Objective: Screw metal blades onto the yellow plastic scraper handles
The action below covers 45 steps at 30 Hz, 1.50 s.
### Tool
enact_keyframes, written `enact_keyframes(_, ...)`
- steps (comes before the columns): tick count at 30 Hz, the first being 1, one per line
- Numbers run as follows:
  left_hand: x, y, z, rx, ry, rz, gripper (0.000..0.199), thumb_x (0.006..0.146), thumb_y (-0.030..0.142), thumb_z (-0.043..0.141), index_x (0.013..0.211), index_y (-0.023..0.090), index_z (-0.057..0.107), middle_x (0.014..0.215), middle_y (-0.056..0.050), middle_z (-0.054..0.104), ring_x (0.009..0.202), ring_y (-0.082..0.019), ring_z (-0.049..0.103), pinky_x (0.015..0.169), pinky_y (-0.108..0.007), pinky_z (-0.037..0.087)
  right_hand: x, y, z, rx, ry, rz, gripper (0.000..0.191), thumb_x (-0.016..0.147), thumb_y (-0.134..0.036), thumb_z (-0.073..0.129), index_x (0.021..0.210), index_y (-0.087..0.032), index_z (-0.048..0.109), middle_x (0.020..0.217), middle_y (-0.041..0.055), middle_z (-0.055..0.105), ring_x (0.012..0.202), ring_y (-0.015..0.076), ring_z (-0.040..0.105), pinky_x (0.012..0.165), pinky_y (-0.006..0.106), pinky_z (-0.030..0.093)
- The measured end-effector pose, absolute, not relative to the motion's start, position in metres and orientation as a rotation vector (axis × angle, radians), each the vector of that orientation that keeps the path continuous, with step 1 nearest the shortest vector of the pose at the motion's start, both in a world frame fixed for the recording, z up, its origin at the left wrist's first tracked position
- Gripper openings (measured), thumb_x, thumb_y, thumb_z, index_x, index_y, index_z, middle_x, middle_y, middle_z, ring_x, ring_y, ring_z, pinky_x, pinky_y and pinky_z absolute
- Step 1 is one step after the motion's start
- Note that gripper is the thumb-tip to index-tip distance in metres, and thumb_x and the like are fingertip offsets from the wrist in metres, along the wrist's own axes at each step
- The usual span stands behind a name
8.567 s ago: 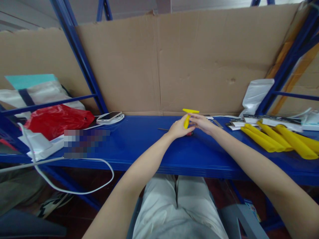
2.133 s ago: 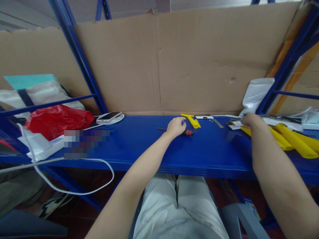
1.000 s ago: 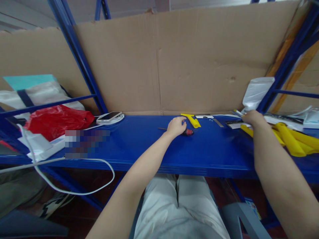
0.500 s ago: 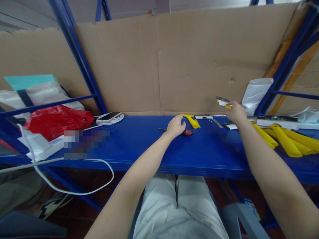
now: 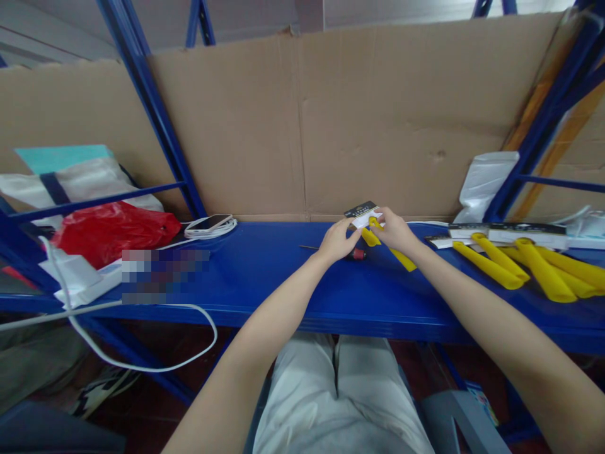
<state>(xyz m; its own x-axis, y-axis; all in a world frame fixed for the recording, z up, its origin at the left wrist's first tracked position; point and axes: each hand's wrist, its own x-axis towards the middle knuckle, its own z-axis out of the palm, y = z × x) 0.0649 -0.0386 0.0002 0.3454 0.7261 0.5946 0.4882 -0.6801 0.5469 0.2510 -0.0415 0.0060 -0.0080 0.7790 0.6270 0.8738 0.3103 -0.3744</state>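
Note:
Over the middle of the blue table, my left hand (image 5: 338, 240) has its fingers closed at the left edge of a black-and-white card (image 5: 362, 215). My right hand (image 5: 395, 229) pinches the card's right side, where a yellow piece shows at the fingertips. A yellow tube (image 5: 403, 259) sticks out below the right hand, its upper part hidden. Another yellow piece (image 5: 370, 238) shows between the hands, partly covered. A screwdriver with a red and black handle (image 5: 358, 253) lies beneath my left hand, its thin shaft pointing left.
Several yellow tubes with cards (image 5: 543, 268) lie on the table (image 5: 265, 277) at the right. A white pouch (image 5: 489, 183) leans at the back right. At the left are a phone on a coiled white cable (image 5: 210, 225), a red plastic bag (image 5: 116, 230) and a looped cable (image 5: 210, 340).
My right hand has come left from the back right with the card and yellow tube, meeting my left hand. The left hand has shifted slightly right and closed at the card.

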Motion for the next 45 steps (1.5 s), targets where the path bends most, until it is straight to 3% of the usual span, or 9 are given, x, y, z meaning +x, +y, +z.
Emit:
enact_keyframes(6, 0.067, -0.034, -0.002, 2.014, 0.957, 1.439, 0.046, 0.086, 0.017, 0.065, 0.130, 0.019, 0.054, 0.120, -0.013, 0.074, 0.117, -0.024, 0.067, 0.106, -0.042, 0.047, 0.249, -0.038, 0.005, -1.416, -1.711, -0.033, 0.043, 0.078, -0.031, 0.063, 0.118, -0.016, 0.058, 0.095, 0.0111, 0.071, 0.079, 0.0237, 0.068, 0.073, 0.036, 0.054)
enact_keyframes(12, 0.070, -0.030, -0.001, 1.802, 0.871, 1.407, 0.011, 0.085, 0.015, 0.065, 0.094, 0.018, 0.059, 0.099, -0.009, 0.077, 0.102, -0.021, 0.071, 0.101, -0.040, 0.049, 0.244, -0.043, 0.008, -1.408, -1.687, -0.031, 0.048, 0.078, -0.032, 0.062, 0.122, -0.014, 0.057, 0.098, 0.0131, 0.070, 0.079, 0.0241, 0.068, 0.073, 0.037, 0.053)
enact_keyframes(20, 0.075, -0.034, 0.004, 1.568, 0.628, 1.248, 0.022, 0.085, 0.012, 0.064, 0.105, 0.017, 0.070, 0.123, -0.010, 0.073, 0.118, -0.021, 0.065, 0.107, -0.036, 0.044, 0.236, -0.050, 0.008, -1.332, -1.766, -0.079, 0.048, 0.078, -0.031, 0.062, 0.124, -0.018, 0.057, 0.100, 0.0124, 0.072, 0.084, 0.0258, 0.069, 0.074, 0.037, 0.053)
enact_keyframes(27, 0.073, -0.036, 0.007, 1.492, 0.698, 1.268, 0.021, 0.086, 0.017, 0.062, 0.102, 0.016, 0.076, 0.115, -0.007, 0.076, 0.119, -0.024, 0.064, 0.108, -0.037, 0.042, 0.229, -0.053, 0.007, -1.269, -1.823, -0.008, 0.050, 0.077, -0.029, 0.065, 0.125, -0.017, 0.056, 0.099, 0.0108, 0.070, 0.079, 0.0229, 0.068, 0.074, 0.036, 0.053)
enact_keyframes(36, 0.070, -0.033, 0.009, 1.222, 0.780, 1.392, 0.016, 0.089, 0.014, 0.056, 0.087, 0.014, 0.072, 0.098, -0.007, 0.078, 0.103, -0.022, 0.070, 0.094, -0.032, 0.051, 0.222, -0.060, 0.019, -1.190, -1.429, 0.676, 0.056, 0.078, -0.022, 0.068, 0.129, -0.019, 0.046, 0.071, -0.0028, 0.065, 0.048, 0.0121, 0.057, 0.041, 0.021, 0.044)
enact_keyframes(38, 0.070, -0.033, 0.010, 1.148, 0.791, 1.403, 0.014, 0.088, 0.014, 0.057, 0.085, 0.015, 0.071, 0.095, -0.007, 0.078, 0.102, -0.022, 0.070, 0.093, -0.031, 0.051, 0.223, -0.063, 0.023, -1.256, -1.358, 0.749, 0.046, 0.082, -0.021, 0.067, 0.124, -0.017, 0.049, 0.061, -0.0040, 0.062, 0.041, 0.0109, 0.053, 0.037, 0.020, 0.040)
enact_keyframes(41, 0.072, -0.032, 0.011, 1.041, 0.802, 1.441, 0.012, 0.088, 0.014, 0.057, 0.082, 0.015, 0.067, 0.093, -0.007, 0.077, 0.101, -0.021, 0.070, 0.092, -0.031, 0.051, 0.225, -0.065, 0.025, -1.316, -1.348, 0.826, 0.014, 0.087, -0.023, 0.065, 0.097, -0.016, 0.059, 0.051, -0.0025, 0.059, 0.035, 0.0089, 0.048, 0.034, 0.019, 0.036)
enact_keyframes(45, 0.070, -0.028, 0.011, 0.940, 0.791, 1.478, 0.008, 0.088, 0.017, 0.058, 0.084, 0.016, 0.066, 0.092, -0.007, 0.076, 0.098, -0.021, 0.071, 0.090, -0.031, 0.053, 0.228, -0.065, 0.024, -1.235, -1.383, 0.927, 0.024, 0.088, -0.029, 0.069, 0.072, -0.018, 0.055, 0.048, -0.0016, 0.058, 0.034, 0.0073, 0.048, 0.035, 0.017, 0.036)
